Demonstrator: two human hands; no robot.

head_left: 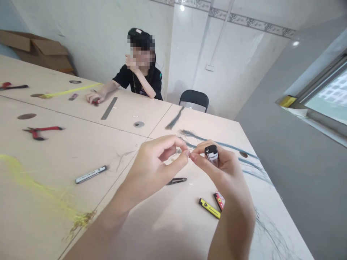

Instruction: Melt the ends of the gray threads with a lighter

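Note:
My left hand [158, 162] is closed in a pinch, thumb against index finger, above the table. My right hand [221, 162] meets it fingertip to fingertip; what the tips pinch is too small to make out. Tucked in the curled fingers of my right hand is a slim black-topped silver piece that looks like a lighter [213, 157]. Below my hands lies a small dark metal tool [177, 181], partly covered by my left hand. A yellow lighter-like stick [209, 208] and a red one [219, 199] lie by my right wrist, which partly hides them.
Blue-green wire bundles [227, 146] spread across the right of the table [162, 231]. To the left are a silver stick [91, 174], red-handled pliers [40, 132] and yellow strands [35, 186]. Across the table sits a person [145, 81], near a steel ruler [109, 108] and a chair [194, 96].

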